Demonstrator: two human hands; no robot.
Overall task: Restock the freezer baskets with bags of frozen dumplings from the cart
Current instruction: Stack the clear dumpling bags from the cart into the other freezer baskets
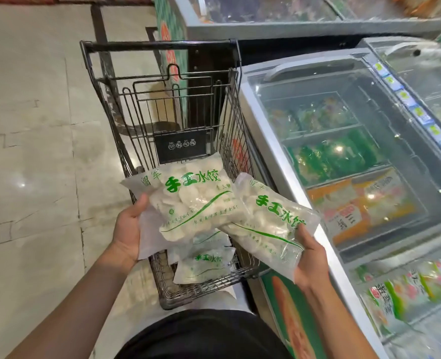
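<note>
My left hand grips the left edge of a clear bag of white dumplings with green print, held above the black wire cart. In my right hand is a second dumpling bag, gripped at its lower right end and angled toward the freezer. A third bag lies in the cart's basket below them. The chest freezer stands to the right, its wire baskets holding green packs and orange packs under glass.
A sliding glass lid with a white handle covers the freezer's far part. Another freezer stands behind the cart. Colourful frozen packs fill the near compartment. Beige tiled floor lies to the left of the cart.
</note>
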